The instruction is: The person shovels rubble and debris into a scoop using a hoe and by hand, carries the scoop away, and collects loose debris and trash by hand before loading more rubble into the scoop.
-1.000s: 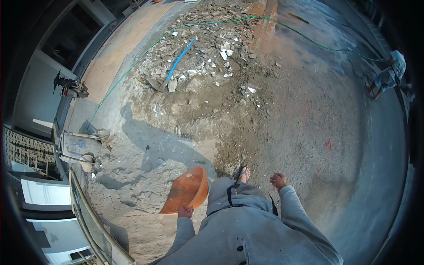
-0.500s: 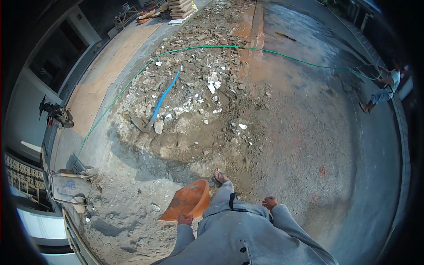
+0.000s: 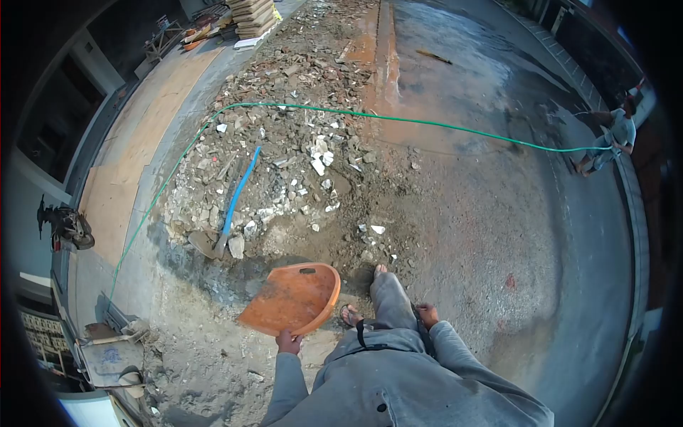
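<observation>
My left hand (image 3: 288, 342) grips the near rim of an orange plastic rubble scoop (image 3: 292, 295), its fingers closed on the edge. The scoop is held out over the ground to the left of my legs, with a slot in its far rim and only dirt smears visible inside. By my right thigh hangs my right hand (image 3: 428, 315), its fingers curled; what they hold, if anything, is hidden. Ahead, a hoe with a blue handle (image 3: 240, 192) lies on the broken rubble (image 3: 299, 171), its metal blade (image 3: 206, 244) toward me.
A green hose (image 3: 427, 122) crosses the rubble to another person (image 3: 612, 135) on the wet road at right. A wheelbarrow (image 3: 110, 359) stands at lower left, a motorbike (image 3: 65, 225) farther up. Stacked sacks (image 3: 252, 16) are at the back, and a stick (image 3: 434, 56) lies on the road.
I have stepped forward, one foot now ahead on the right. The scoop has swung forward and left in my left hand. The other person has turned and bent, with water spraying from the hose.
</observation>
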A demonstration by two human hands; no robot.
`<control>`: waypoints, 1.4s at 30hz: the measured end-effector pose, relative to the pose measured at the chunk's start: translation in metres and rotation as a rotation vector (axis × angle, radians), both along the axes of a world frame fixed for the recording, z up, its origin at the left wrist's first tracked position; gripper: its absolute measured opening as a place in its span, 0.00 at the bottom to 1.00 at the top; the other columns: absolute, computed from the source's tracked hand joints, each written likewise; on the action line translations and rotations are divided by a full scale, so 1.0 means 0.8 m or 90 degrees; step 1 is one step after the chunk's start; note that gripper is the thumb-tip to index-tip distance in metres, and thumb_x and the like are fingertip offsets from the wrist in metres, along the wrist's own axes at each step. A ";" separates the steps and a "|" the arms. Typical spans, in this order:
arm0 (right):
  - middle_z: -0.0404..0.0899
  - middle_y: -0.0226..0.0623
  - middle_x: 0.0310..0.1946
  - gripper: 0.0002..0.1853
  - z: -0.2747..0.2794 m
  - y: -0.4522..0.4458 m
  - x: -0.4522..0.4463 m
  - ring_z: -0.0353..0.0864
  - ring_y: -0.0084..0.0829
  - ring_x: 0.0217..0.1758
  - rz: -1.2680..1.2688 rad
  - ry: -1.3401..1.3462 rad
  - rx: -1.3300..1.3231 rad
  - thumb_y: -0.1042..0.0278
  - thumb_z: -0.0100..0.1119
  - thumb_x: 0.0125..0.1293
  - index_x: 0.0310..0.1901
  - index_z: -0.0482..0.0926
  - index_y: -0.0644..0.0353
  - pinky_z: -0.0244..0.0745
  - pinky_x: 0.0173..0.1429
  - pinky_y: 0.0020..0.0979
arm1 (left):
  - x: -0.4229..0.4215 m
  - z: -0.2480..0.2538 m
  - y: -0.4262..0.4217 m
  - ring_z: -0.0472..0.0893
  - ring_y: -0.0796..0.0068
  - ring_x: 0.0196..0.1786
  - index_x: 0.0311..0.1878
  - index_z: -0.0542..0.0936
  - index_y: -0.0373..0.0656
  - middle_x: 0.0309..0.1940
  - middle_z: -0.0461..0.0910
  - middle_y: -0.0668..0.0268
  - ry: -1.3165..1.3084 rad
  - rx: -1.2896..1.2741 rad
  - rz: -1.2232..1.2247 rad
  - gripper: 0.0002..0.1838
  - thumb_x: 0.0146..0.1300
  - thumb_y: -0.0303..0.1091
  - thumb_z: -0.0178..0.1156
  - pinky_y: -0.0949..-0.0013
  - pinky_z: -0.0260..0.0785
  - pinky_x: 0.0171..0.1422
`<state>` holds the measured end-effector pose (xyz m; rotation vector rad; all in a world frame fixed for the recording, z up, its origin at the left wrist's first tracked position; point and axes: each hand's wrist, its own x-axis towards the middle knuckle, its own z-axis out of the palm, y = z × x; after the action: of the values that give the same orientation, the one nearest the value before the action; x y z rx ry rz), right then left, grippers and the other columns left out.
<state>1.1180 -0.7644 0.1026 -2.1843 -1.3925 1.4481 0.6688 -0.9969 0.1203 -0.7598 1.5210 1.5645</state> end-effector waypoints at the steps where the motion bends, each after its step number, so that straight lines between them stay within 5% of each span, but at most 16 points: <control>1: 0.86 0.41 0.37 0.14 -0.008 0.015 -0.010 0.84 0.33 0.42 0.022 0.023 -0.020 0.62 0.62 0.60 0.44 0.86 0.60 0.77 0.49 0.34 | -0.005 0.006 0.025 0.76 0.53 0.55 0.53 0.70 0.40 0.52 0.71 0.55 -0.001 -0.005 -0.004 0.20 0.56 0.27 0.59 0.44 0.77 0.54; 3: 0.86 0.41 0.38 0.15 -0.028 0.040 -0.027 0.84 0.32 0.42 0.018 0.013 -0.058 0.62 0.62 0.60 0.45 0.85 0.60 0.77 0.49 0.34 | -0.015 0.016 0.076 0.75 0.49 0.57 0.58 0.66 0.41 0.55 0.70 0.54 0.032 0.028 -0.002 0.25 0.54 0.23 0.53 0.39 0.74 0.56; 10: 0.84 0.41 0.38 0.19 0.023 0.168 -0.123 0.83 0.37 0.36 0.096 -0.017 -0.228 0.57 0.60 0.58 0.47 0.84 0.60 0.79 0.41 0.37 | -0.083 0.032 0.218 0.71 0.50 0.60 0.55 0.69 0.37 0.55 0.71 0.52 -0.004 0.050 -0.086 0.21 0.56 0.25 0.52 0.42 0.71 0.62; 13: 0.83 0.39 0.33 0.14 -0.044 0.237 -0.149 0.81 0.33 0.30 0.142 0.042 -0.280 0.61 0.58 0.61 0.42 0.81 0.61 0.76 0.32 0.34 | -0.091 0.082 0.260 0.71 0.49 0.61 0.55 0.70 0.37 0.55 0.72 0.51 0.001 0.016 -0.092 0.21 0.56 0.26 0.53 0.43 0.70 0.62; 16: 0.81 0.36 0.29 0.08 -0.120 0.316 -0.194 0.78 0.27 0.25 -0.061 0.293 -0.262 0.65 0.55 0.65 0.37 0.78 0.62 0.72 0.25 0.29 | -0.122 0.104 0.319 0.71 0.50 0.61 0.55 0.70 0.38 0.54 0.72 0.52 0.030 0.021 -0.129 0.21 0.55 0.25 0.53 0.43 0.71 0.62; 18: 0.81 0.36 0.29 0.08 -0.029 0.384 -0.251 0.76 0.28 0.23 -0.048 0.249 -0.209 0.66 0.56 0.66 0.39 0.78 0.62 0.72 0.25 0.28 | -0.128 0.134 0.343 0.73 0.51 0.59 0.54 0.70 0.37 0.53 0.72 0.53 0.063 0.011 -0.130 0.21 0.55 0.25 0.53 0.43 0.71 0.61; 20: 0.82 0.42 0.39 0.15 -0.064 0.423 -0.277 0.78 0.30 0.30 -0.024 0.379 -0.231 0.61 0.57 0.66 0.49 0.77 0.63 0.75 0.32 0.31 | -0.134 0.155 0.370 0.75 0.53 0.55 0.52 0.68 0.42 0.51 0.72 0.56 0.079 -0.006 -0.132 0.20 0.54 0.23 0.53 0.43 0.74 0.57; 25: 0.76 0.43 0.51 0.31 0.072 0.463 -0.351 0.77 0.37 0.48 -0.061 0.489 -0.345 0.47 0.63 0.60 0.59 0.71 0.60 0.76 0.50 0.43 | -0.153 0.184 0.430 0.77 0.57 0.52 0.51 0.66 0.49 0.47 0.73 0.60 0.137 0.021 -0.171 0.20 0.55 0.20 0.52 0.44 0.79 0.50; 30: 0.71 0.41 0.60 0.38 0.111 0.441 -0.413 0.75 0.43 0.59 -0.147 0.485 -0.516 0.39 0.62 0.60 0.65 0.63 0.51 0.71 0.62 0.51 | -0.165 0.195 0.460 0.78 0.56 0.52 0.55 0.64 0.49 0.49 0.72 0.59 0.124 0.054 -0.202 0.23 0.56 0.20 0.51 0.43 0.80 0.47; 32: 0.69 0.40 0.62 0.39 0.138 0.431 -0.427 0.73 0.44 0.62 -0.081 0.720 -0.594 0.42 0.65 0.60 0.67 0.60 0.50 0.69 0.65 0.53 | -0.173 0.195 0.466 0.78 0.55 0.52 0.56 0.64 0.48 0.49 0.72 0.59 0.109 0.070 -0.219 0.24 0.56 0.20 0.50 0.43 0.80 0.47; 36: 0.76 0.39 0.57 0.31 0.119 0.409 -0.446 0.76 0.41 0.60 -0.089 0.591 -0.516 0.50 0.64 0.63 0.63 0.66 0.52 0.76 0.60 0.51 | -0.185 0.197 0.474 0.78 0.51 0.53 0.61 0.63 0.46 0.56 0.70 0.54 0.106 0.092 -0.288 0.26 0.57 0.21 0.49 0.46 0.82 0.45; 42: 0.79 0.37 0.52 0.22 0.099 0.400 -0.449 0.82 0.36 0.52 -0.141 0.612 -0.496 0.63 0.56 0.63 0.58 0.70 0.53 0.82 0.49 0.40 | -0.214 0.189 0.479 0.75 0.51 0.58 0.63 0.61 0.48 0.56 0.70 0.55 0.053 0.157 -0.316 0.28 0.59 0.22 0.50 0.43 0.78 0.51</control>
<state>0.7588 -0.4446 0.1818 -1.3722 -0.2603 2.6711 0.4977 -0.6136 0.2715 -0.1589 1.4036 1.3770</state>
